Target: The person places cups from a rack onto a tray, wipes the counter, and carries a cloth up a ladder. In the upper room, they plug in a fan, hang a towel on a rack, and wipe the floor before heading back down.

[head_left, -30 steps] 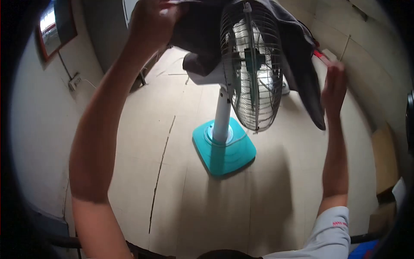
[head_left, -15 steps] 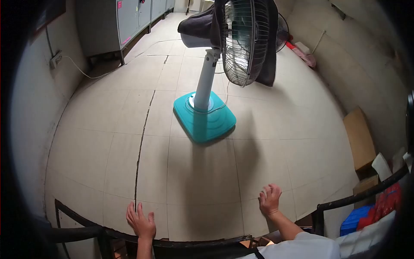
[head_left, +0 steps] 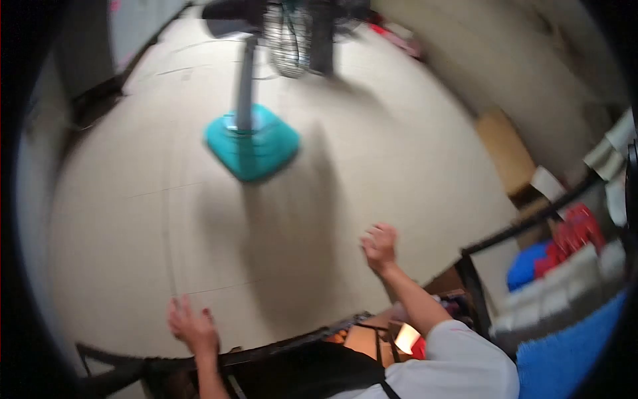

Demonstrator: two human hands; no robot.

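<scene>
- The fingers of the left hand (head_left: 193, 327) are seen spread and loose, with nothing held; the hand hangs low over the tiled floor (head_left: 133, 219), just above a dark metal bar (head_left: 266, 349) at the bottom edge.
- The fingers of the right hand (head_left: 380, 246) are seen half curled and empty, raised a little higher than the left and also over the floor.
- The fan (head_left: 256, 100) is found well apart from both hands, upright on its teal base (head_left: 252, 146), its head blurred at the top of the view.
- A dark cloth (head_left: 229, 10) appears to be draped over the fan's head, though blur leaves its edges unclear.
- As a judgement, the covering of the fan looks done, since neither hand is kept on it; nothing further is shown in hand.
- At the right, a cardboard box (head_left: 505, 149) and blue and red crates (head_left: 551, 249) are seen beside a dark frame.
</scene>
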